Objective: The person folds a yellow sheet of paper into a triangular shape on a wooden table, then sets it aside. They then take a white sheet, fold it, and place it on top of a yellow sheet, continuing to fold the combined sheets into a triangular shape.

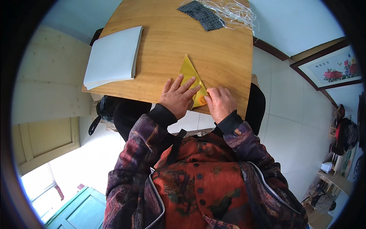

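- Pale tiles covered the floor (282, 126), and a framed flower picture (335, 70) hung on the wall at the right.
- Wood grain ran across the tabletop (164, 45), whose near edge stood just before the person.
- On its left side lay a stack of white sheets (112, 57), well apart from the hands.
- At the far side lay a dark grey textured piece (202, 15), with a tangle of pale strands (240, 15) beside it.
- Near the table's near edge, between these and the person, was the yellow folded paper (187, 71), a narrow triangle with its tip pointing away and an orange patch at its lower right.
- The left hand (177, 98) lay over the paper, palm down, its fingers spread.
- The right hand (222, 104) was curled at the paper's right edge, beside the orange patch; whether it pinched the paper, I could not tell.
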Demonstrator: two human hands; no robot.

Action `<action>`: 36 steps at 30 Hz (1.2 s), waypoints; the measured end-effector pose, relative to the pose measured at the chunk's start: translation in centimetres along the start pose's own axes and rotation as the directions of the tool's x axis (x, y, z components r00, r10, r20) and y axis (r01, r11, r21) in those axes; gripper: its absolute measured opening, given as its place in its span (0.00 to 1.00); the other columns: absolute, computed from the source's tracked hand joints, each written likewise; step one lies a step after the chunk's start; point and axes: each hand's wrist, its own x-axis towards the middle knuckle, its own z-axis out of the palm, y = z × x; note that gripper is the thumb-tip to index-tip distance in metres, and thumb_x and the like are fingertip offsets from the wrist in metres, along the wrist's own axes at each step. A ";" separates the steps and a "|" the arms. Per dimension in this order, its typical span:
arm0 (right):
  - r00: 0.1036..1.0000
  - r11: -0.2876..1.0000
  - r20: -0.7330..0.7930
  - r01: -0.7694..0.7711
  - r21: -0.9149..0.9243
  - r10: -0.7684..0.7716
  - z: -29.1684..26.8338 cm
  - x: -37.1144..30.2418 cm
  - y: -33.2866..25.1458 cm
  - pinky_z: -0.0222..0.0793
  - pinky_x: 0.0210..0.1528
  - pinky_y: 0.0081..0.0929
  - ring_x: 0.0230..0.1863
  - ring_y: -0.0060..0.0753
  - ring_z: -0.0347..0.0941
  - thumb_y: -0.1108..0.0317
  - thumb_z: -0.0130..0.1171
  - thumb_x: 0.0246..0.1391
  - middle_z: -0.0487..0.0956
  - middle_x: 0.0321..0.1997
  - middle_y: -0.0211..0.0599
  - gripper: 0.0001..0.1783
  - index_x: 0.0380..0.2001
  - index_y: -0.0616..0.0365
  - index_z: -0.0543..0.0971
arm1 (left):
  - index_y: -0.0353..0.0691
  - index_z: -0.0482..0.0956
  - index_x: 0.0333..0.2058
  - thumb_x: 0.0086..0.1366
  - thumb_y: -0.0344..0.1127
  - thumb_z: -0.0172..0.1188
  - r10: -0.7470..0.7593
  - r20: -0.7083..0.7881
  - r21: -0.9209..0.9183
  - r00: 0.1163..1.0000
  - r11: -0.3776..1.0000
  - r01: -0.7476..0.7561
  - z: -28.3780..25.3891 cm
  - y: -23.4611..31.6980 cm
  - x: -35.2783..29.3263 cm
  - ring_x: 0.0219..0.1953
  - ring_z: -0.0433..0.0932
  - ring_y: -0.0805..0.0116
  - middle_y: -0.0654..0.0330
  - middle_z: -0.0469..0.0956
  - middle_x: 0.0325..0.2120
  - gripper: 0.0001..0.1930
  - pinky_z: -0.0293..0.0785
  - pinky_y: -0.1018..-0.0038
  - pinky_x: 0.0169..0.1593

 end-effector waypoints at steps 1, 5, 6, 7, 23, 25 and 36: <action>1.000 1.000 -0.003 0.026 0.011 -0.026 -0.1 -0.2 0.1 0.70 0.39 0.42 0.39 0.47 0.72 0.69 0.66 0.48 0.75 0.35 0.39 0.13 0.37 0.54 0.76 | 0.57 0.65 0.64 0.67 0.40 0.52 0.000 0.005 0.004 1.000 1.000 0.000 0.0 0.0 0.0 0.71 0.51 0.51 0.64 0.57 0.69 0.26 0.48 0.46 0.68; 0.982 0.981 -0.051 0.185 0.054 -0.182 -0.5 -1.6 0.1 0.68 0.50 0.41 0.49 0.45 0.71 0.70 0.69 0.44 0.74 0.47 0.39 0.22 0.45 0.56 0.76 | 0.58 0.65 0.64 0.67 0.41 0.52 -0.005 0.016 0.017 1.000 1.000 0.005 0.0 0.0 0.0 0.71 0.51 0.51 0.64 0.57 0.69 0.26 0.47 0.46 0.68; 0.970 0.970 -0.068 0.237 0.061 -0.233 -0.5 -2.1 0.0 0.68 0.53 0.40 0.53 0.45 0.71 0.70 0.69 0.43 0.73 0.51 0.39 0.24 0.47 0.57 0.76 | 0.58 0.65 0.64 0.67 0.41 0.52 -0.008 0.007 0.024 1.000 1.000 0.007 0.0 0.0 0.0 0.71 0.51 0.52 0.65 0.57 0.69 0.26 0.48 0.46 0.68; 0.965 0.963 0.006 0.262 0.066 -0.263 -0.4 -2.7 -0.2 0.61 0.63 0.44 0.65 0.45 0.64 0.67 0.71 0.42 0.69 0.62 0.39 0.33 0.54 0.58 0.73 | 0.58 0.65 0.64 0.67 0.41 0.53 -0.009 0.005 0.032 1.000 0.999 0.009 0.1 0.0 0.0 0.71 0.52 0.52 0.65 0.57 0.69 0.26 0.49 0.47 0.68; 0.922 0.952 0.258 0.306 -0.028 -0.289 0.4 -4.0 -0.2 0.52 0.69 0.53 0.73 0.42 0.52 0.58 0.69 0.45 0.62 0.70 0.36 0.41 0.64 0.47 0.68 | 0.59 0.64 0.64 0.65 0.44 0.56 -0.016 0.024 0.044 1.000 0.999 0.015 0.2 0.1 0.0 0.71 0.52 0.53 0.67 0.56 0.69 0.28 0.48 0.47 0.68; 0.920 0.951 0.264 0.307 -0.027 -0.290 0.3 -4.0 -0.2 0.52 0.69 0.53 0.73 0.42 0.53 0.58 0.69 0.45 0.62 0.70 0.37 0.41 0.64 0.47 0.68 | 0.59 0.64 0.64 0.65 0.44 0.56 -0.013 0.026 0.045 1.000 0.999 0.012 0.2 0.1 0.0 0.71 0.51 0.53 0.67 0.55 0.69 0.28 0.49 0.47 0.68; 0.922 0.948 0.255 0.313 -0.052 -0.291 0.1 -4.1 -0.4 0.51 0.69 0.52 0.73 0.42 0.52 0.63 0.72 0.40 0.61 0.71 0.38 0.42 0.62 0.42 0.71 | 0.59 0.63 0.65 0.65 0.44 0.56 -0.003 0.017 0.051 1.000 0.999 0.002 0.1 0.0 0.1 0.71 0.51 0.53 0.67 0.56 0.69 0.29 0.50 0.47 0.68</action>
